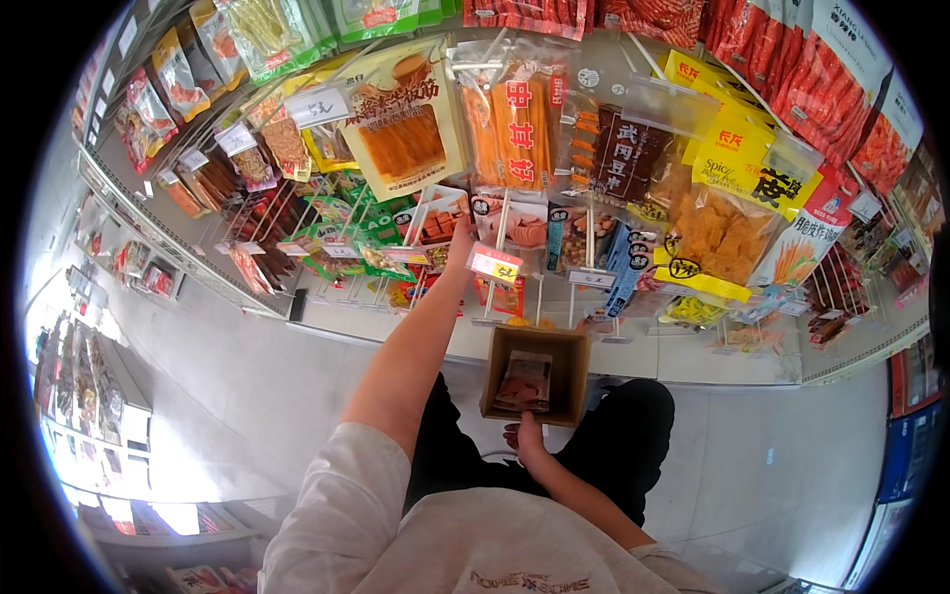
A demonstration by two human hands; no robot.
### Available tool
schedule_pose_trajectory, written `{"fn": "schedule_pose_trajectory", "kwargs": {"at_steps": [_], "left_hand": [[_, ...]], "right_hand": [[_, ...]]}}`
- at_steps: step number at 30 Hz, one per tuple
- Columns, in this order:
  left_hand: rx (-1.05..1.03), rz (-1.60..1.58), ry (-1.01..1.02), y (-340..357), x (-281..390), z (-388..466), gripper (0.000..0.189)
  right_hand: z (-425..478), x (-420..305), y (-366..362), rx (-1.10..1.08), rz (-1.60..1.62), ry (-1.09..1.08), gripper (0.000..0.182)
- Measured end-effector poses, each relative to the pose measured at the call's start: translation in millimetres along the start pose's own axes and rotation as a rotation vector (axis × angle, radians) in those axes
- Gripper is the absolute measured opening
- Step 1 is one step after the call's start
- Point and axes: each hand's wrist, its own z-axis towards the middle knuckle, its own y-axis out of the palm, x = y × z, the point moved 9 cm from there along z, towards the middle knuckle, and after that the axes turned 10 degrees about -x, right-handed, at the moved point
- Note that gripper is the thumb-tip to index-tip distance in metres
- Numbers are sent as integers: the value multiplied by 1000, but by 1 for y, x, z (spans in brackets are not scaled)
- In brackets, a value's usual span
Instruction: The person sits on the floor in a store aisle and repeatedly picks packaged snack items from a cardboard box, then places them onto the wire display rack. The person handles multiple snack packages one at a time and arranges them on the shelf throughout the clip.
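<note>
My left hand [462, 241] reaches up to the pegs, against a hanging pack of reddish-brown snack pieces [438, 219]; its fingers are mostly hidden, so its hold is unclear. Just right of it hangs a clear pack of pink sliced snacks [523, 223] behind a red and yellow price tag [495, 265]. My right hand [526, 438] is at the near edge of an open cardboard box [571, 371], its fingers partly curled below the rim; whether it grips the box cannot be told. Inside the box lies a clear pack with pink contents [524, 382].
Metal pegs with price tags and many snack bags, such as a large yellow bag [724, 223] and a cream bag [404, 119], hang all around. The white shelf base [631, 356] runs behind the box. Another stocked shelf [82, 379] stands far left across the tiled floor [245, 386].
</note>
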Motion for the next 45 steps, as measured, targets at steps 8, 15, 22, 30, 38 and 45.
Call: {"fn": "schedule_pose_trajectory", "kwargs": {"at_steps": [8,15,22,30,38,45], "left_hand": [[-96,575,9,16,8,-55,18],[-163,436,141,28,26,-120,17],[-239,179,50,36,16,-174,23],[-512,795,-60,62,-45,-212,18],[-655,977,274,110,-49,-223,16],[-746,1239,463,116,-50,-225,12]], "right_hand": [[-3,-6,0,36,65,-27,39],[-2,-2,3,-7,23,-15,40],[-2,-3,2,26,39,1,34],[-10,-6,6,-2,2,15,37],[-12,-10,4,-9,32,-22,36],[-5,-4,3,-27,50,-11,38]]}}
